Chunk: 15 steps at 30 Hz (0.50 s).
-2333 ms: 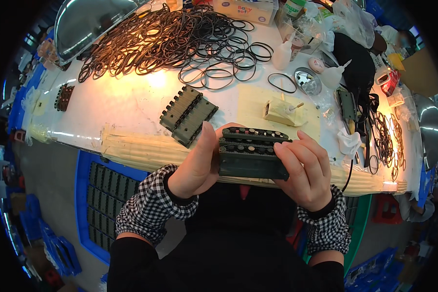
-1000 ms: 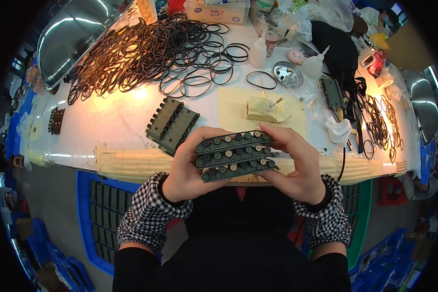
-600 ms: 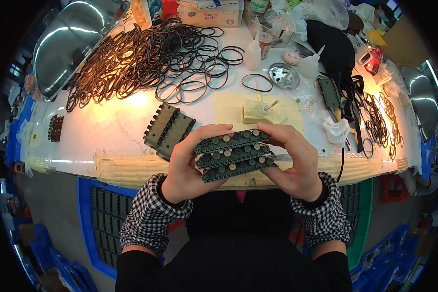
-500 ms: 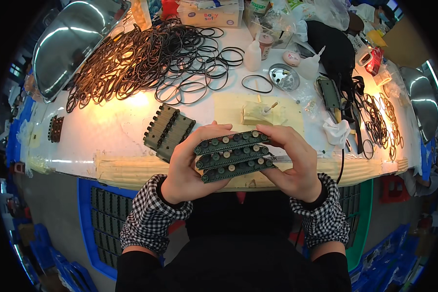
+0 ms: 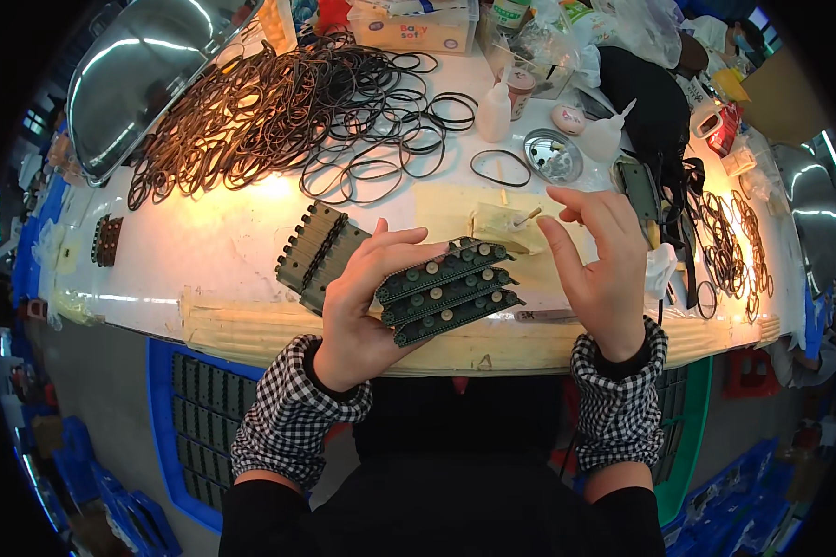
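A stack of three dark green toy tank track pieces [image 5: 446, 294], studded with small round wheels, rests in my left hand [image 5: 355, 316]. My left thumb and fingers close around its left end. To the right of the stack, my right hand [image 5: 606, 269] is raised and apart from it, its fingers spread and bent with nothing in them. Just left of my left hand lies another group of olive-green track pieces [image 5: 316, 249] on the table. Between the hands and farther back, a yellowish wrapped block [image 5: 502, 226] has a thin stick at its top.
A large heap of dark rubber bands [image 5: 269, 111] covers the back left; more bands [image 5: 738, 241] lie at the right. Squeeze bottles [image 5: 494, 113] and a round metal dish [image 5: 553, 154] stand behind. Below the table edge are a blue tray [image 5: 161, 418] and a green tray [image 5: 697, 436].
My right hand has let go of the stack's right end and moved right and away, opening. The left hand keeps the stack, now tilted with its right ends fanned slightly.
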Available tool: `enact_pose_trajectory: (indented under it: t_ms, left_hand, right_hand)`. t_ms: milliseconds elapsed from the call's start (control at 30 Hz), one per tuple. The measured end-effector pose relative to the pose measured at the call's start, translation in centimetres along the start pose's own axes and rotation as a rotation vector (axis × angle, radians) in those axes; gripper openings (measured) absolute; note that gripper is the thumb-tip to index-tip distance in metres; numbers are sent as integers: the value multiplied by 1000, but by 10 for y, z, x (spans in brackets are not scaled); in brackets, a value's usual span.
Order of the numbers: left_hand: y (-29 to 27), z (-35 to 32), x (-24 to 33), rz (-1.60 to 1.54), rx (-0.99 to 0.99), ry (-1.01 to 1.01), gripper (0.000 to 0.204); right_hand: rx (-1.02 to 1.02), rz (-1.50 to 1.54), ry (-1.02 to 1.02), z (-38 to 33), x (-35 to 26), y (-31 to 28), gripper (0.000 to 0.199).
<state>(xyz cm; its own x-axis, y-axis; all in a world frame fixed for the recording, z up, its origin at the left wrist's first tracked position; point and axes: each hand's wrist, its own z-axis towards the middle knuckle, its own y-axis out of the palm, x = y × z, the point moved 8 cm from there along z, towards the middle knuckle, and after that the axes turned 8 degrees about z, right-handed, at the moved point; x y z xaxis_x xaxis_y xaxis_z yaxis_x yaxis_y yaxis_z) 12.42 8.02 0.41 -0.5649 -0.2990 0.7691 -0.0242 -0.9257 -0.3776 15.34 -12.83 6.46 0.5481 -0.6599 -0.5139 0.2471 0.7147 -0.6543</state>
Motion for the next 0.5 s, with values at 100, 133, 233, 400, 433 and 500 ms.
enact_pose_trajectory:
  t_ms: [100, 133, 233, 400, 433, 500]
  left_hand:
    - [1, -2, -4, -30, -19, -26, 54]
    - [1, -2, -4, -38, -28, -31, 54]
    - [2, -2, -7, -75, -50, -40, 55]
    - [3, -3, -8, -88, -63, -47, 54]
    - [3, -3, -8, -88, -62, -45, 54]
    - [3, -3, -8, -87, -58, -41, 53]
  right_hand:
    - [-22, 20, 0, 2, 6, 11, 20]
    - [-13, 37, -3, 3, 8, 13, 17]
    - [-2, 111, -8, 4, 9, 15, 9]
    - [-4, 102, -1, 4, 8, 16, 7]
    - [-5, 95, -10, 4, 7, 16, 7]
    - [-10, 101, -7, 4, 6, 18, 8]
